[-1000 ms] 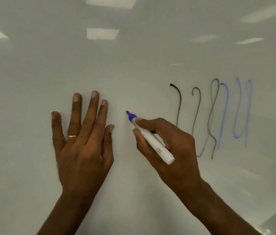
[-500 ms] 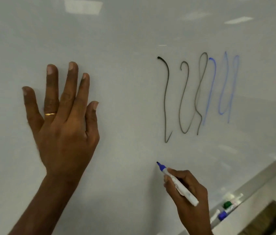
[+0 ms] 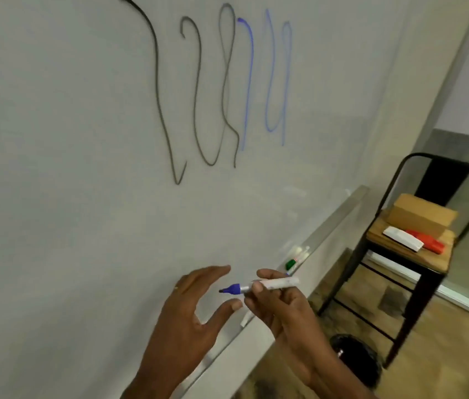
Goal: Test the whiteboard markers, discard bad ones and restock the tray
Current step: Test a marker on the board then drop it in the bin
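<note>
the right hand pinches the marker between thumb and fingertips, near the blue end of its white barrel. the marker is off the whiteboard, held in the air in front of its lower edge and above the tray. what matters for the coming move is how it lies: the long axis runs almost level, left to right, with the bare blue tip at the left and the blunt back end at the right. that tip points straight into the left hand, which holds nothing. its fingers are loose and spread, the thumb below the tip and the other fingers above it, making a wide c around the tip without touching it. the left hand is thus the nearer one to the tip, and the right hand has the barrel. no cap shows on the marker. a small white piece lies on the tray just under the left thumb, but what it is cannot be told. farther right on the tray sits a green-capped marker among pale ones. a dark bin stands on the floor, below and to the right of the right hand. if the marker is judged bad, the bin looks like the closer drop. if good, it could swing right to the tray.
</note>
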`<state>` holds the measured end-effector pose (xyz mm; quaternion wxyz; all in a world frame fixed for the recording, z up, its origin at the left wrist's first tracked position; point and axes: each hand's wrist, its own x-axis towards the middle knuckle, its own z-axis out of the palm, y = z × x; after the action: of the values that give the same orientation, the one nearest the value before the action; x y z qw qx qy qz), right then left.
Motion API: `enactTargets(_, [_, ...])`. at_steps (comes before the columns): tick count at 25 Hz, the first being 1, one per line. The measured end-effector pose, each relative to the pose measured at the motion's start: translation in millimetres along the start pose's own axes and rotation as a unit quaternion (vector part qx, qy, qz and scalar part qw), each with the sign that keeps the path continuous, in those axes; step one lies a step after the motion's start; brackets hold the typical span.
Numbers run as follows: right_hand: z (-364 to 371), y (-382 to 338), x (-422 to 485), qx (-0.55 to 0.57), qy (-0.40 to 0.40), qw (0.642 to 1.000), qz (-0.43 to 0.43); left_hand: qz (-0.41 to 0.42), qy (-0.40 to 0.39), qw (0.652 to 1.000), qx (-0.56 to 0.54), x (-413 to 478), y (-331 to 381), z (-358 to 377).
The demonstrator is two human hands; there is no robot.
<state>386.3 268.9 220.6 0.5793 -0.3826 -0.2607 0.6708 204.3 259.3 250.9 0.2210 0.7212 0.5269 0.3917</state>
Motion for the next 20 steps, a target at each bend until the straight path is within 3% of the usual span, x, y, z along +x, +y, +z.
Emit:
enactTargets(3, [-59.0, 15.3, -12.7, 0.051, 0.107, 0.992, 0.04, -0.075, -0.079, 0.985, -0.135, -10.3, -14.2, 76.8])
enactTargets(11, [-225.4, 45.4, -12.5, 0.191, 0.373, 0.902, 0.103, -0.219, -0.273, 0.914, -0.206, -13.4, -26.8, 270.2])
enactTargets(16, [-312.4, 25.6, 17.1, 0.208, 0.459, 0.855, 0.122, -0.381, -0.291, 0.839, -0.257, 12.7, -42.8, 394.1])
enactTargets(20, [-371.9, -1.6, 55.6, 0.221, 0.478, 0.837, 0.15, -0.448, -0.269, 0.813, -0.256, 42.1, -40.5, 476.5])
